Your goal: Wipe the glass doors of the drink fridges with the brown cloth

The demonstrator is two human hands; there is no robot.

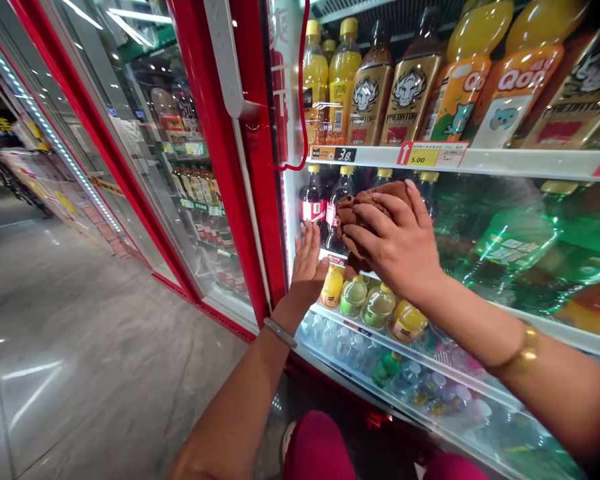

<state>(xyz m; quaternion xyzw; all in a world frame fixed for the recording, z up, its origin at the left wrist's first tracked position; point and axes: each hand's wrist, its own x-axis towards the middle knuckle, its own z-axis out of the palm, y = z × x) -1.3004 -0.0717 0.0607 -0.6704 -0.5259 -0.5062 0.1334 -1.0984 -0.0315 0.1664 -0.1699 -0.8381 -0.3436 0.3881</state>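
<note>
A crumpled brown cloth [353, 210] is bunched under my right hand [397, 237], whose fingers curl over it against the glass door of a drinks fridge. To the left, my left hand [307, 260] is raised flat, fingers stretched out, with nothing in it, near the door's left edge. Dark bottles with red labels [313, 200] stand on the shelf behind the hands. Small yellow and green bottles [353, 295] show on the shelf below.
The red door frame [275, 220] runs down beside my left hand. Farther left is another glass-fronted cabinet [195, 167]. Large bottles [410, 87] fill the upper shelf behind a price rail [385, 155]. Grey floor [105, 347] spreads at the lower left.
</note>
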